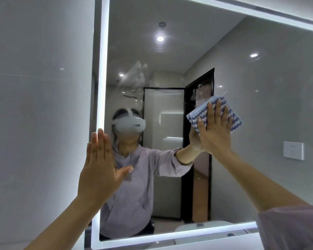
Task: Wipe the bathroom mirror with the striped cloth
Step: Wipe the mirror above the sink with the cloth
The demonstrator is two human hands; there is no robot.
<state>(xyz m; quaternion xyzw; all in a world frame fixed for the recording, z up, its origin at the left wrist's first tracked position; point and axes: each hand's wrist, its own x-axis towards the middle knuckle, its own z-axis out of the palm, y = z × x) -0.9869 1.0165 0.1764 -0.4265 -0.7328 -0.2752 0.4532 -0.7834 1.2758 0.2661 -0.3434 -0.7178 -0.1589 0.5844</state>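
Observation:
The bathroom mirror [170, 51] fills most of the view, framed by a lit white strip. My right hand [215, 130] presses a folded blue-and-white striped cloth [231, 116] flat against the glass right of centre, fingers straight and spread upward. My left hand [99, 170] is flat with straight fingers against the mirror's lit left edge, holding nothing. Faint smears show on the glass above the middle. The mirror reflects me and the room behind.
A grey tiled wall [40, 105] runs along the left of the mirror. A white socket plate [293, 150] appears in the reflection at the right. A white countertop edge [215, 240] lies just below the mirror's bottom strip.

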